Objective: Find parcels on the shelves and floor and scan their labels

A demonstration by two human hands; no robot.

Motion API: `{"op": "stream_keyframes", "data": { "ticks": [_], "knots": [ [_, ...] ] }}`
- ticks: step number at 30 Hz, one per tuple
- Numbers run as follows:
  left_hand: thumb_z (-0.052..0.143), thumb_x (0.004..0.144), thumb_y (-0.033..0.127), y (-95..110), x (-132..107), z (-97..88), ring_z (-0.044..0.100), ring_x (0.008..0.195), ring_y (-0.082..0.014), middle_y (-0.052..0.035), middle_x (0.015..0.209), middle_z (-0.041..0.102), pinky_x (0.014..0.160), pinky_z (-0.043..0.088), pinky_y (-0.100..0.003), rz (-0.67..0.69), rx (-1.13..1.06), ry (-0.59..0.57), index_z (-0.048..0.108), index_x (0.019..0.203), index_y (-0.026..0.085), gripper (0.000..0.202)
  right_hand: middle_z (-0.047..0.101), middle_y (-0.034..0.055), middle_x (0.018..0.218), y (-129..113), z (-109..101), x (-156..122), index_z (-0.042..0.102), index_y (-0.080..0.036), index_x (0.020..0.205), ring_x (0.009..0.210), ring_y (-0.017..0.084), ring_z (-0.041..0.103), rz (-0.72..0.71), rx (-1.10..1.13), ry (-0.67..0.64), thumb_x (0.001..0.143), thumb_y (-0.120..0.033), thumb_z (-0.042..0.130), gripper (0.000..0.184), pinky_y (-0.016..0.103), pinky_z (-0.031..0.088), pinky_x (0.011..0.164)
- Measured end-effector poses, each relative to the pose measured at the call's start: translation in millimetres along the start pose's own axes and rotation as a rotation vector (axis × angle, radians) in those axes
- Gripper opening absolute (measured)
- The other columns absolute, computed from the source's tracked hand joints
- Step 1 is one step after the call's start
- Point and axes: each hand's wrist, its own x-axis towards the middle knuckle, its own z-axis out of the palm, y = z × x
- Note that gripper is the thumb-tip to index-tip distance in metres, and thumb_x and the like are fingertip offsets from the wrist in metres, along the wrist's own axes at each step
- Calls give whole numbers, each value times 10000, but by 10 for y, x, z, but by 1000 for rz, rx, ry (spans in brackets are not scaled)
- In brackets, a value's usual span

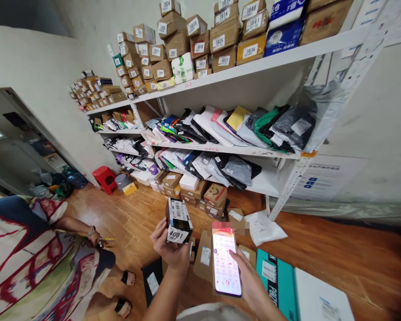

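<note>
1. Gripping a small black box (178, 220) tagged 4001, the left hand (169, 248) had its fingers wrapped round it, above parcels (203, 261) on the floor (321, 249).
2. Right hand (252, 283) clutched a lit phone (225, 263) just beside it.

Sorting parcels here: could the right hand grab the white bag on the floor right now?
Probably not: the right hand is full with the phone, and the white bag lies apart, farther ahead.

The phone (226, 263) hides the palm of the right hand (251, 281), a blurred patch covers its top edge, its screen text is too small to read, and the picture's edges cut off the teal box (276, 281) and the other person (36, 267).
</note>
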Motion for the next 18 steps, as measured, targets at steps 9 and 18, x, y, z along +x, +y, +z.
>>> {"op": "stream_keyframes", "data": {
  "ticks": [9,18],
  "knots": [
    [746,699,84,-83,104,-121,524,1162,-274,-76,1147,457,969,467,-499,217,114,-19,511,1215,272,597,803,21,939,33,-110,43,535,-209,1233,941,293,732,7,-7,4,489,-473,925,880,348,570,751],
    [758,685,80,-135,119,-93,526,1139,-253,-72,1169,451,962,481,-472,242,155,20,508,1213,289,621,804,66,942,-35,-39,29,515,-179,1266,924,330,733,8,-21,-14,489,-493,917,929,383,585,737]
  ]
}}
